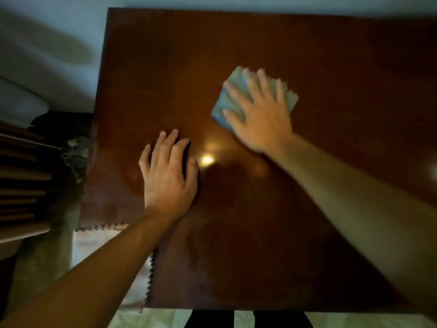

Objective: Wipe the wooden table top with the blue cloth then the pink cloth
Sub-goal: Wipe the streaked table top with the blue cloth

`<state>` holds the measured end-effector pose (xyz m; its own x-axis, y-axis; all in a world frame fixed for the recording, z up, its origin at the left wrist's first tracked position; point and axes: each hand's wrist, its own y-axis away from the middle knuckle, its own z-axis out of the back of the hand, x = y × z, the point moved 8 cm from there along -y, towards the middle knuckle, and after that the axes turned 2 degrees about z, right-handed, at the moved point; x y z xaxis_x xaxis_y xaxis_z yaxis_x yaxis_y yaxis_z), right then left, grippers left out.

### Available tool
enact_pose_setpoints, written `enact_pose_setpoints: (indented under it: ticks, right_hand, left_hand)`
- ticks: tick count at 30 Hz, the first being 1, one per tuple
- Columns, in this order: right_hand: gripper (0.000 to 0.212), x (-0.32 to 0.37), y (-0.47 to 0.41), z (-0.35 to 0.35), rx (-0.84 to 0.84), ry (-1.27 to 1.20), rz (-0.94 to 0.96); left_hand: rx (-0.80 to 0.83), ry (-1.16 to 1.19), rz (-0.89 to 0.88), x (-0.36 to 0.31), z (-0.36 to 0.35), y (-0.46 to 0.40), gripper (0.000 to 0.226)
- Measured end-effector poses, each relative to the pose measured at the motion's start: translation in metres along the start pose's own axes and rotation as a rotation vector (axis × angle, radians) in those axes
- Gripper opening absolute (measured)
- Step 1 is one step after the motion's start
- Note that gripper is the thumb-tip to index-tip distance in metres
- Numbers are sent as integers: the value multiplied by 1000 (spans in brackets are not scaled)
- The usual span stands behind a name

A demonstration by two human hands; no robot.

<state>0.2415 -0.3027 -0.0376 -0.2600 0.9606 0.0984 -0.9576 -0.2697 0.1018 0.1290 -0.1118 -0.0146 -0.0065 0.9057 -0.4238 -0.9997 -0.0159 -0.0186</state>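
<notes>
A dark, glossy wooden table top fills most of the view. My right hand lies flat, fingers spread, on a folded blue cloth near the table's middle, pressing it to the wood; hand and cloth are blurred. Left of it, my left hand rests palm down on the bare wood, holding nothing. No pink cloth is in view.
A pale wall runs behind and to the left of the table. Dark slatted furniture stands at the left, with a small fan-like object beside the table's edge. A patterned mat lies under the near left corner.
</notes>
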Motion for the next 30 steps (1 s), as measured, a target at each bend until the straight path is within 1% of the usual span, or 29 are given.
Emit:
enact_pose_setpoints:
  ticks: [2, 5, 8, 11, 13, 16, 21, 26, 30]
  right_hand:
    - [64, 48, 66, -10, -16, -42, 94]
    - [62, 121, 175, -28, 25, -140, 254]
    - [63, 151, 236, -41, 82, -147, 335]
    - [61, 149, 251, -43, 87, -130, 388]
    - [60, 140, 260, -45, 96, -127, 378]
    - [63, 111, 273, -47, 81, -77, 327]
    - [60, 42, 287, -42, 74, -37, 185]
    - [60, 38, 287, -40, 85, -32, 156]
    - [60, 51, 273, -39, 63, -35, 118]
  left_hand:
    - [-14, -3, 2, -4, 2, 1, 43]
    - [-22, -16, -8, -11, 8, 2, 42]
    - [-24, -48, -37, -21, 9, 15, 38]
    - [-35, -60, -43, -25, 7, 42, 35]
    - [-45, -70, -42, -25, 6, 64, 34]
    - [-66, -88, -9, -20, 11, 90, 33]
    - [-59, -96, 50, -6, 19, 122, 35]
    - [-51, -108, 79, 6, 31, 142, 37]
    - [-45, -85, 126, 41, 50, 158, 46]
